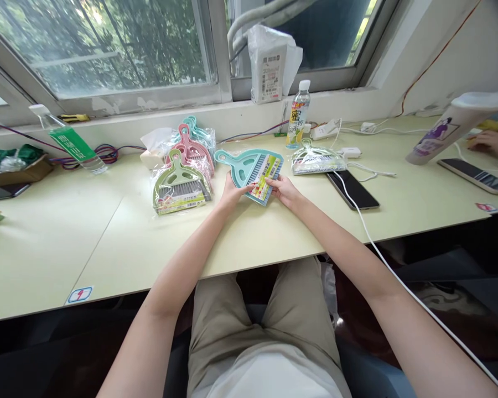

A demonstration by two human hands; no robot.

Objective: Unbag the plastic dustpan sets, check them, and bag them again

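Between my hands, above the pale table, is a turquoise dustpan and brush set (255, 167) with a printed label across its bristles. My left hand (233, 190) grips its lower left side, thumb on the label. Closed on the label's right edge is my right hand (285, 189). To the left lie wrapped sets: a green dustpan set (180, 182) in front, a pink dustpan set (190, 148) behind it, and turquoise ones (196, 126) farther back. Another wrapped dustpan set (317, 160), pale green, lies to the right.
A phone (354, 189) with a white cable lies at right, near a drink bottle (297, 116). Farther right are a tall cup (452, 128), another phone (477, 176) and another person's hand (493, 143). At left, a green-labelled bottle (70, 141) leans over by coiled cables (108, 153).
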